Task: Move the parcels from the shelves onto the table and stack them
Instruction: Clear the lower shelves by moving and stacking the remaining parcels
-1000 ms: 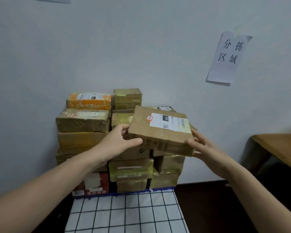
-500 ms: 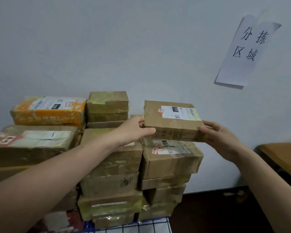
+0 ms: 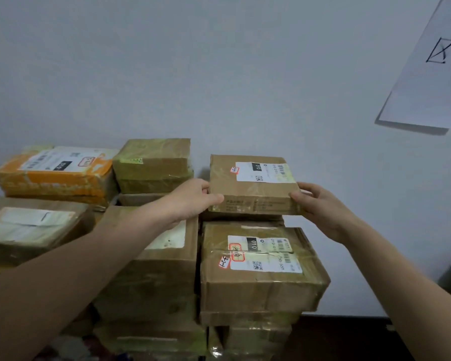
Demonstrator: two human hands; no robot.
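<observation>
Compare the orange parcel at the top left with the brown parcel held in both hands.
The orange parcel has an orange wrapper; the brown parcel is plain cardboard. The orange parcel rests untouched on the stack, while the brown parcel is gripped at its sides by the left hand and the right hand. The orange parcel sits on the left side of the pile, the brown parcel above the right column. Both are flat boxes with a white shipping label on top.

Tape-glossed brown cardboard parcel [image 3: 253, 187], matt painted wall [image 3: 219, 74]
</observation>
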